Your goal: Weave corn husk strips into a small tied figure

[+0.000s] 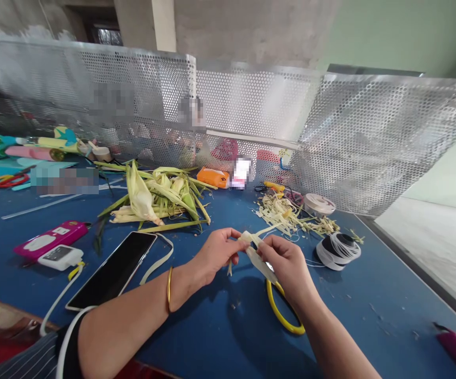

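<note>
"How far along is it?"
"Partway, I'd judge: the pale husk piece (247, 240), above the desk (212, 342) near centre, looks unfinished. Scraps (277, 215) lie far right, larger husks (160, 195) far left."
"And the grip?"
"Left hand (217, 253) pinches 1 end; right hand (289, 260) pinches the other, yellow-handled scissors (282, 320) tucked beneath."
"Counts?"
"1 scissors, 1 thread spool (338, 252) right, 1 phone (111, 271) left, 2 magenta devices (54, 236); husks overlap too much."

left grip (219, 252) pinched, right grip (286, 262) pinched just beside it, forearms (133, 321) angled inward
</note>
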A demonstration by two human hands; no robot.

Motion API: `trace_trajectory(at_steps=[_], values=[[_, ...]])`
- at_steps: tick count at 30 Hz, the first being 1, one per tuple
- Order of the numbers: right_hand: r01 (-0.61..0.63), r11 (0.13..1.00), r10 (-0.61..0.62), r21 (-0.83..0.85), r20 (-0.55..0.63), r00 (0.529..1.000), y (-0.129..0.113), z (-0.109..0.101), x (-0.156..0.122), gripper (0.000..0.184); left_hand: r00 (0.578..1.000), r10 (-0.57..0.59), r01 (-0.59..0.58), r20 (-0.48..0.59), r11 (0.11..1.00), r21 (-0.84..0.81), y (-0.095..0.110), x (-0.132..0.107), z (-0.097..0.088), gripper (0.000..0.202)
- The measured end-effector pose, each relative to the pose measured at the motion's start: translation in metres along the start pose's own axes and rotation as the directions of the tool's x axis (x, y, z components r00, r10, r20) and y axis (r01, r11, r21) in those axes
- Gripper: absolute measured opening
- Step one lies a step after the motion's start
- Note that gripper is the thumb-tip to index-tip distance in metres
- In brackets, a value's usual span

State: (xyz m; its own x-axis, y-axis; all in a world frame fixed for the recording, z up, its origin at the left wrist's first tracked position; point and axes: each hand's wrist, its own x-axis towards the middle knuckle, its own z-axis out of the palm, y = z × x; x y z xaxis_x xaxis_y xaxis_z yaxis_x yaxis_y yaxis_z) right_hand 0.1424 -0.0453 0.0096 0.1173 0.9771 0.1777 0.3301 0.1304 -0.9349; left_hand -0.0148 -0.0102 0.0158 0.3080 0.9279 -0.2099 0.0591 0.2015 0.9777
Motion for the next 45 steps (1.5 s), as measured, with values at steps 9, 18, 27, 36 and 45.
trace_trajectory(at_steps=[9, 18, 27, 36, 45], values=[[0.041, 0.990, -0.047, -0.134, -0.035, 0.998, 0.006, 0.001, -0.001, 0.027, 1.000, -0.019, 0.020, 0.017, 0.999, -0.041, -0.003, 0.003, -0.002, 0.033], [0.018, 0.989, -0.013, -0.147, 0.040, 0.999, 0.005, 0.002, 0.001, 0.029, 1.000, -0.008, 0.008, 0.010, 1.000, 0.001, -0.001, 0.001, 0.001, 0.025], [0.047, 0.991, -0.046, -0.124, 0.010, 0.999, 0.015, 0.005, 0.001, 0.023, 0.998, 0.064, -0.064, 0.020, 0.997, 0.037, -0.007, 0.004, 0.004, 0.017], [0.138, 0.977, -0.157, -0.163, -0.113, 0.981, 0.009, 0.005, -0.002, 0.013, 0.987, 0.158, -0.159, 0.024, 0.981, 0.109, -0.015, 0.005, 0.003, 0.016], [0.228, 0.823, -0.309, -0.521, -0.074, 0.948, -0.001, -0.005, -0.005, 0.026, 0.961, 0.214, -0.246, 0.175, 0.950, 0.193, -0.021, 0.007, 0.003, 0.018]])
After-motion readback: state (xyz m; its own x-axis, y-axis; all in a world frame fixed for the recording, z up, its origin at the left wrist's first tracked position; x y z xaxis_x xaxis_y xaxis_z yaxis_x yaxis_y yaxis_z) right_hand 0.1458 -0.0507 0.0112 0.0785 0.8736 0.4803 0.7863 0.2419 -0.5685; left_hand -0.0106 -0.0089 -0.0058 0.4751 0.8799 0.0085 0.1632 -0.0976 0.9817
